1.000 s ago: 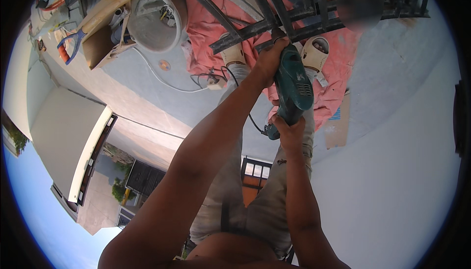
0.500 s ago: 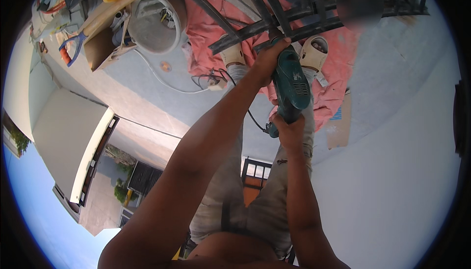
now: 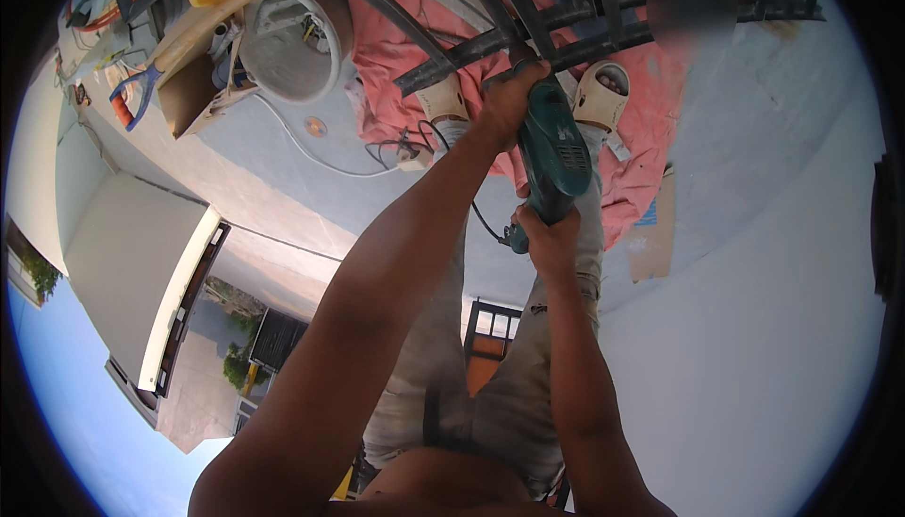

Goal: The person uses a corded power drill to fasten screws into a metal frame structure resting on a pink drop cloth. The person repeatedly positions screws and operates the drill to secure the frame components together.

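A dark green corded power drill (image 3: 558,154) lies lengthwise between my two hands, its front end turned toward black metal bars (image 3: 603,49). My left hand (image 3: 512,102) is wrapped round its front part, close to the bars. At the rear, my right hand (image 3: 551,237) grips the handle, and a dark cord leaves from there. The drill's tip is hidden behind my left hand and the bars, so I cannot tell whether it touches metal.
Pink cloth (image 3: 650,131) covers the floor around my cream clogs (image 3: 592,102). To the left are a dusty bucket (image 3: 283,60), an open cardboard box (image 3: 189,93), a handsaw (image 3: 141,98) and a white cable (image 3: 292,140). A cardboard piece (image 3: 652,253) lies at the right.
The drill and both hands have shifted slightly up and to the left in view. My grip on it looks the same.
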{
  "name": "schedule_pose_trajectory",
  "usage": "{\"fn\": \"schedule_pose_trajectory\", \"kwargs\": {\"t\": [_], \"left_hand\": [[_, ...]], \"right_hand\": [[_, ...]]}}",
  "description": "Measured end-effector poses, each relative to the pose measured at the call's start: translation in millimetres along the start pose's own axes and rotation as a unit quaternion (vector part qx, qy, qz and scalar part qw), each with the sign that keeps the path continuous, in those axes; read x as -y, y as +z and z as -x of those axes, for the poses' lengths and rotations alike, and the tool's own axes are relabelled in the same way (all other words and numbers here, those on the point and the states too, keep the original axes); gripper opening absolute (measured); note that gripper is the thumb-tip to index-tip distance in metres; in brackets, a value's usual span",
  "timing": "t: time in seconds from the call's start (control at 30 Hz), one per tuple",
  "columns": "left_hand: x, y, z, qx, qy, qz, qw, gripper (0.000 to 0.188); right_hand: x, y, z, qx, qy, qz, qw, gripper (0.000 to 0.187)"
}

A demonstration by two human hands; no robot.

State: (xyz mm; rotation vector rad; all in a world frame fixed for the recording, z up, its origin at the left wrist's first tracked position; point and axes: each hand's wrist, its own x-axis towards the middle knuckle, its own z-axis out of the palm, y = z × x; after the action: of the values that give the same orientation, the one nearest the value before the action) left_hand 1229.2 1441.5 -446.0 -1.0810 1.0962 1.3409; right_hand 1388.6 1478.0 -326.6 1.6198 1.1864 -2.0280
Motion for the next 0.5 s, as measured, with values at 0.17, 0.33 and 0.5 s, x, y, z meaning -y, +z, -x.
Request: {"fn": "schedule_pose_trajectory", "kwargs": {"t": [0.17,0.33,0.5], "left_hand": [[-6.5,2.3,-1.0,-0.016,-0.015,-0.083,0.996,0.031],[-1.5,-4.4,-6.8,-0.011,-0.001,-0.039,0.999,0.040],[14.8,-0.9,4.2,0.006,0.017,-0.031,0.999,0.035]], "right_hand": [[-2.7,7.7,-4.5,0.009,0.021,-0.066,0.998,0.027],[-3.0,4.0,-6.9,0.012,-0.001,0.004,1.000,0.028],[4.4,-18.7,6.6,0.026,0.061,0.064,0.996,0.031]]}}
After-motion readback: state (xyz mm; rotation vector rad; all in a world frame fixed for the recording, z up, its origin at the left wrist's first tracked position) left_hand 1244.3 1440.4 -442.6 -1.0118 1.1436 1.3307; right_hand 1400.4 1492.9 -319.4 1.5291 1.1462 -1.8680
